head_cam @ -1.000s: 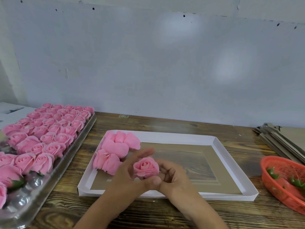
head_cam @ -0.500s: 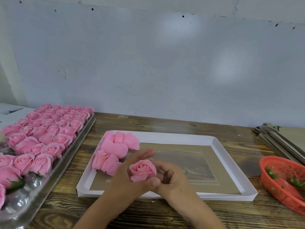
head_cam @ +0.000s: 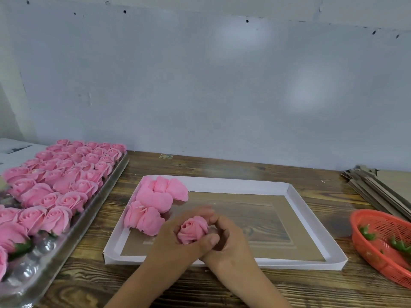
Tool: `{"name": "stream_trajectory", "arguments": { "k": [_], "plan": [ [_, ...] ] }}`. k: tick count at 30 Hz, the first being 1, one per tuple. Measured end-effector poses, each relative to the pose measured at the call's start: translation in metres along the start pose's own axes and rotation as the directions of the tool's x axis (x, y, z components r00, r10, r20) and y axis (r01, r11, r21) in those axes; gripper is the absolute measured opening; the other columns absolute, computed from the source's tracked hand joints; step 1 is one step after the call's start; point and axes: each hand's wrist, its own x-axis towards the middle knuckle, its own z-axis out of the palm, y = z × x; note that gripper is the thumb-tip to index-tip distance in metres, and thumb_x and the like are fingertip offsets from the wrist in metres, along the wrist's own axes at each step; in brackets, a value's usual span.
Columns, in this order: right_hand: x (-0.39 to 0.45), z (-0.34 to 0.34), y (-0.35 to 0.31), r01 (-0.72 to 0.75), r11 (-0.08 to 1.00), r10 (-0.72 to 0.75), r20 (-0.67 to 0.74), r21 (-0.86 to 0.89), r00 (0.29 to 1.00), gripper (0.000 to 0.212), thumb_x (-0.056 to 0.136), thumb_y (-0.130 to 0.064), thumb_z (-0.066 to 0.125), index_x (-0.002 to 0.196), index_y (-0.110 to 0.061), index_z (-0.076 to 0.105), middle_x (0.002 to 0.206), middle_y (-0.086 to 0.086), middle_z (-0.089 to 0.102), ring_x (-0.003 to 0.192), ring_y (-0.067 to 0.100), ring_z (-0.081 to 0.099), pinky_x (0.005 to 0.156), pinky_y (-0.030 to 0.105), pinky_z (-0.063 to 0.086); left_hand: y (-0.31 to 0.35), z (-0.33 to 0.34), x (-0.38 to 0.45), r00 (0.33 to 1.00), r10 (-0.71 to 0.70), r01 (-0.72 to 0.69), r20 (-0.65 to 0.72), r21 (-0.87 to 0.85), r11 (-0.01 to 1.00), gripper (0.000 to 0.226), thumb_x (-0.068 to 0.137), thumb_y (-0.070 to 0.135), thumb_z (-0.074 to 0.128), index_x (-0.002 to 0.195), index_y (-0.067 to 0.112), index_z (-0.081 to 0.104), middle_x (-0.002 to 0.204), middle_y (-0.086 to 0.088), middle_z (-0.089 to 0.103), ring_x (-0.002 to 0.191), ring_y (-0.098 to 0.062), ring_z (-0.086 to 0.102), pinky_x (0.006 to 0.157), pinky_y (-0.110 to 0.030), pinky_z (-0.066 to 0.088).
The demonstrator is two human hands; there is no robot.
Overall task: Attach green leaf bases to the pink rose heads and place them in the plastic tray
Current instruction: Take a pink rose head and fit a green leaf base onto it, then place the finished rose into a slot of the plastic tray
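My left hand (head_cam: 175, 241) grips a pink rose head (head_cam: 192, 230) over the front of the white cardboard box lid (head_cam: 295, 196), thumb across its lower side. Against the rose's right side my right hand (head_cam: 229, 238) is curled at its base; what it pinches there is hidden. Several loose pink rose heads (head_cam: 153, 203) lie in the lid's left end. On the left, the clear plastic tray (head_cam: 106, 192) holds several rows of pink roses (head_cam: 66, 174). Green leaf bases (head_cam: 398, 245) lie in an orange basket (head_cam: 373, 247) at the right edge.
A stack of flat brown cardboard sheets (head_cam: 382, 187) sits at the back right of the wooden table (head_cam: 222, 165). A pale wall rises right behind the table. White paper (head_cam: 13, 150) lies at the far left.
The rose has tilted and sunk a little in my hands, and my left fingers have closed tighter round it. My right hand stays against its base.
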Motion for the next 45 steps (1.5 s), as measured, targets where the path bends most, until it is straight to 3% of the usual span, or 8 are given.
{"name": "stream_trajectory", "arguments": {
  "k": [5, 9, 12, 15, 22, 27, 39, 45],
  "plan": [
    [0.003, 0.001, -0.004, -0.016, 0.995, 0.02, -0.042, 0.094, 0.999, 0.035, 0.062, -0.008, 0.08, 0.09, -0.019, 0.064, 0.068, -0.005, 0.071, 0.063, 0.003, 0.064, 0.06, 0.016, 0.051, -0.002, -0.002, 0.001, 0.999, -0.052, 0.053, 0.006, -0.097, 0.994, 0.085, 0.042, 0.049, 0.094, 0.121, 0.038, 0.064, 0.112, 0.01, 0.073, 0.105, -0.012, 0.07, 0.082, -0.022, 0.058],
    [0.003, 0.003, 0.0, -0.063, 0.998, 0.062, -0.08, -0.01, 0.995, 0.037, 0.053, -0.034, 0.087, 0.083, -0.038, 0.066, 0.084, -0.013, 0.071, 0.064, 0.005, 0.063, 0.06, 0.017, 0.051, 0.001, -0.005, 0.0, 0.997, 0.045, -0.051, -0.063, -0.097, 0.994, 0.073, 0.048, 0.074, 0.084, 0.114, 0.045, 0.07, 0.122, 0.015, 0.069, 0.109, -0.009, 0.068, 0.084, -0.024, 0.058],
    [0.003, 0.008, 0.003, -0.125, 0.992, 0.125, -0.029, -0.002, 0.992, 0.04, 0.069, -0.003, 0.083, 0.08, -0.039, 0.069, 0.079, -0.016, 0.067, 0.054, -0.001, 0.055, 0.062, 0.022, 0.056, 0.0, -0.004, 0.002, 0.988, 0.117, -0.129, -0.106, -0.115, 0.985, 0.036, 0.064, 0.059, 0.084, 0.085, 0.03, 0.083, 0.116, 0.012, 0.074, 0.111, -0.007, 0.068, 0.084, -0.015, 0.055],
    [-0.002, 0.002, 0.005, -0.055, 0.994, 0.057, 0.018, -0.092, 0.998, 0.04, 0.078, -0.006, 0.071, 0.09, -0.044, 0.067, 0.09, -0.018, 0.07, 0.075, 0.0, 0.066, 0.069, 0.018, 0.057, -0.005, -0.001, 0.004, 0.993, 0.1, -0.106, -0.062, -0.109, 0.988, 0.013, 0.066, 0.024, 0.08, 0.079, 0.024, 0.083, 0.109, 0.013, 0.076, 0.109, -0.004, 0.069, 0.083, -0.01, 0.052],
    [0.005, 0.001, 0.001, -0.006, 0.999, 0.01, -0.098, 0.039, 0.995, 0.032, 0.066, -0.004, 0.079, 0.09, -0.022, 0.068, 0.08, 0.002, 0.075, 0.071, 0.016, 0.068, 0.068, 0.034, 0.058, -0.01, -0.002, 0.002, 0.999, -0.046, 0.047, 0.009, -0.091, 0.995, 0.107, 0.035, 0.058, 0.097, 0.132, 0.041, 0.055, 0.121, 0.014, 0.071, 0.111, -0.009, 0.068, 0.088, -0.028, 0.057],
    [0.005, 0.0, 0.005, 0.02, 1.0, -0.02, -0.144, -0.007, 0.989, 0.033, 0.067, -0.011, 0.078, 0.094, -0.029, 0.068, 0.094, 0.004, 0.074, 0.087, 0.028, 0.07, 0.082, 0.053, 0.057, -0.012, -0.003, 0.002, 0.996, -0.071, 0.066, -0.048, -0.093, 0.993, 0.092, 0.046, 0.037, 0.097, 0.128, 0.043, 0.057, 0.115, 0.019, 0.071, 0.107, 0.003, 0.065, 0.073, -0.01, 0.054],
    [0.004, 0.002, 0.004, 0.029, 0.987, -0.052, -0.144, -0.159, 0.988, 0.047, 0.055, -0.056, 0.078, 0.098, -0.054, 0.059, 0.093, -0.014, 0.068, 0.081, 0.004, 0.063, 0.062, 0.014, 0.05, -0.015, -0.004, 0.001, 0.987, -0.018, 0.01, -0.16, -0.051, 0.999, 0.064, 0.067, 0.018, 0.085, 0.123, 0.036, 0.063, 0.105, 0.015, 0.075, 0.099, -0.006, 0.072, 0.073, -0.015, 0.057],
    [0.003, -0.002, 0.008, 0.067, 0.99, -0.084, -0.134, -0.127, 0.987, 0.052, 0.082, -0.015, 0.076, 0.119, -0.041, 0.049, 0.105, -0.026, 0.059, 0.085, 0.004, 0.062, 0.066, 0.014, 0.048, -0.007, -0.036, -0.006, 0.981, 0.063, -0.061, -0.182, 0.015, 0.998, 0.06, 0.058, 0.023, 0.086, 0.113, 0.041, 0.068, 0.102, 0.006, 0.078, 0.091, -0.011, 0.075, 0.071, -0.014, 0.056]
  ]
}}
